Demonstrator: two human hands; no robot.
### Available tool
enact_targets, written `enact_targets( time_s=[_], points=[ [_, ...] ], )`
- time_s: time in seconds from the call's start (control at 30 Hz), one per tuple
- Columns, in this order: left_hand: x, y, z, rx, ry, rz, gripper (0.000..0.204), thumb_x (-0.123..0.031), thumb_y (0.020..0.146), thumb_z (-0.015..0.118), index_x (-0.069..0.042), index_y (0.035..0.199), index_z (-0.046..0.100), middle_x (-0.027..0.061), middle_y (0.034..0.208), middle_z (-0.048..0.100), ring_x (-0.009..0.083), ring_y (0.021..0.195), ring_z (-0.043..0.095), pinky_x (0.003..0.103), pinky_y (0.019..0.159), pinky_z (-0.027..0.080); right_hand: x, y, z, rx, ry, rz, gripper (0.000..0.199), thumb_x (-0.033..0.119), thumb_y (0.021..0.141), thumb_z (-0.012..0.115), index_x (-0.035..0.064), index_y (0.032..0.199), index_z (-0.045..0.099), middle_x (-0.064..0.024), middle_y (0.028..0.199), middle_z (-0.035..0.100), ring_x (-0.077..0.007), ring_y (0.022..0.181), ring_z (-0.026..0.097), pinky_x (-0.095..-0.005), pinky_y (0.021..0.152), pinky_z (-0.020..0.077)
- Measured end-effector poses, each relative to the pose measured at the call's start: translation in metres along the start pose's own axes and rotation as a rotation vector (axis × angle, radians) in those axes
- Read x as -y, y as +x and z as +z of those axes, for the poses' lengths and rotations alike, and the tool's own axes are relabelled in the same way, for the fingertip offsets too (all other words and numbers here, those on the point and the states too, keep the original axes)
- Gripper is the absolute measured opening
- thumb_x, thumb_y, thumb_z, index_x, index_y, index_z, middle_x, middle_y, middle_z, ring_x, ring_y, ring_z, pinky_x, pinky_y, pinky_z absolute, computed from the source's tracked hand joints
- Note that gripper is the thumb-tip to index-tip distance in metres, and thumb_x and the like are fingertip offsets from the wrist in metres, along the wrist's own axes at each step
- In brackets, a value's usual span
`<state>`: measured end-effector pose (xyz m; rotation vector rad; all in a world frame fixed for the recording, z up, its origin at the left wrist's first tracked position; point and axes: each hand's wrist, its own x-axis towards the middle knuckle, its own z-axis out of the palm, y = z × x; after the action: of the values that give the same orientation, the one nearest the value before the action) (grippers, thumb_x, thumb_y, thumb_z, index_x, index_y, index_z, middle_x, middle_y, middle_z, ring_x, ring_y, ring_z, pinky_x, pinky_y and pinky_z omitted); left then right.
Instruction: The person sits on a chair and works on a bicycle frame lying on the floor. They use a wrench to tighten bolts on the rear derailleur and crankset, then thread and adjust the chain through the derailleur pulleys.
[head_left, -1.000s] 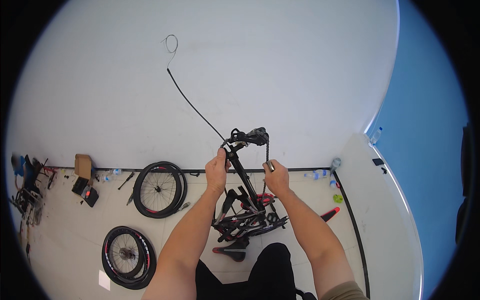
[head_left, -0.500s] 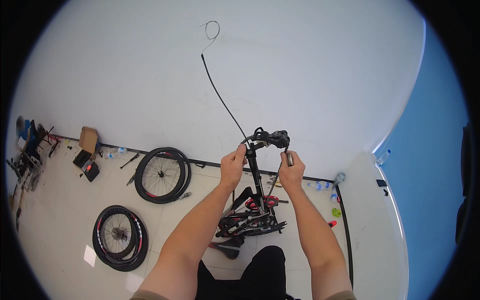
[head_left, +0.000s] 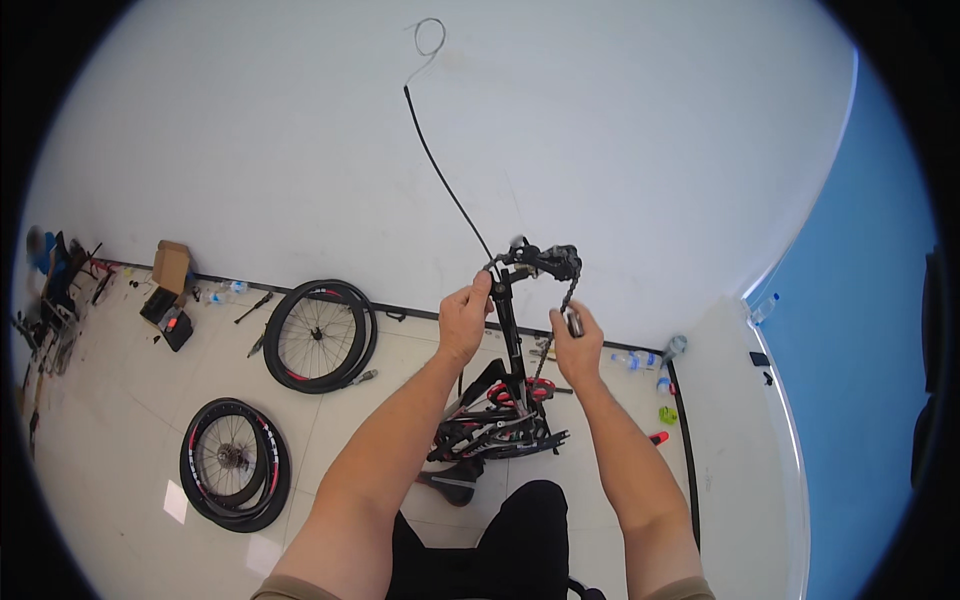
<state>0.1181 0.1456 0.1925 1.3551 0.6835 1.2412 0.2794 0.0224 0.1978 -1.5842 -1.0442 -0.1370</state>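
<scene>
Open brown cardboard box [head_left: 171,266] on floor by wall, far left

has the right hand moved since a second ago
Cannot tell for sure. The right hand sat level with the wall's black baseboard earlier and does now, holding the chain under the derailleur; the camera itself tilted.

1. Bright, even daylight; white wall [head_left: 600,130] slightly washed out.
2. Soft, faint shadows on floor [head_left: 110,420].
3. Strong fisheye bend, black vignette at rim.
4. Center sharp, edges soft.
</scene>
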Motion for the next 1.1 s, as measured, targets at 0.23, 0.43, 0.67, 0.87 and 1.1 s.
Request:
enact_targets(
  time_s=[0.23,0.43,0.67,0.87,1.1],
  points=[
    [0.001,0.001,0.003,-0.106,0.155,0.053,0.076,-0.066,0.092,0.052,0.004,0.066,0.062,0.0094,0.058,0.055,0.0181,0.063,0.052,0.034,0.063,0.044,0.042,0.030,-0.003,-0.019,-0.035,-0.034,0.022,0.022,0.093,0.068,0.0004,0.096,0.067,-0.0168,0.068,0.061,-0.0267,0.059,0.055,-0.0383,0.060,0.0458],
    [-0.010,-0.001,0.009,-0.141,0.149,0.039,0.077,-0.068,0.092,0.053,0.002,0.061,0.060,0.0064,0.055,0.052,0.0171,0.059,0.050,0.034,0.061,0.042,0.040,0.027,-0.012,-0.002,-0.129,-0.018,0.022,0.026,0.093,0.067,0.0042,0.094,0.067,-0.0171,0.071,0.064,-0.0369,0.066,0.061,-0.0425,0.063,0.0476],
    [-0.011,-0.001,0.007,-0.096,0.077,0.021,0.074,-0.067,0.093,0.053,-0.001,0.058,0.058,0.0031,0.056,0.051,0.0130,0.057,0.048,0.029,0.056,0.038,0.005,0.004,-0.013,0.137,-0.255,0.097,0.021,0.027,0.093,0.066,0.0059,0.094,0.067,-0.0167,0.077,0.068,-0.0395,0.075,0.064,-0.0464,0.068,0.0491],
    [-0.009,-0.002,0.005,-0.079,0.039,0.035,0.072,-0.064,0.096,0.052,-0.001,0.059,0.058,0.0017,0.056,0.050,0.0125,0.058,0.047,0.030,0.056,0.037,-0.015,-0.003,-0.008,0.048,-0.077,0.036,0.032,0.026,0.086,0.074,0.0063,0.111,0.070,-0.0154,0.090,0.071,-0.0257,0.070,0.065,-0.0364,0.070,0.0523],
    [-0.011,-0.005,0.004,-0.040,0.033,0.065,0.073,-0.065,0.094,0.052,0.000,0.064,0.062,0.0029,0.058,0.051,0.0144,0.061,0.049,0.031,0.059,0.038,0.038,0.030,-0.015,-0.003,0.020,-0.050,0.029,0.025,0.092,0.070,-0.0014,0.103,0.069,-0.0064,0.073,0.063,-0.0122,0.065,0.052,-0.0303,0.062,0.0457]
  ],
)
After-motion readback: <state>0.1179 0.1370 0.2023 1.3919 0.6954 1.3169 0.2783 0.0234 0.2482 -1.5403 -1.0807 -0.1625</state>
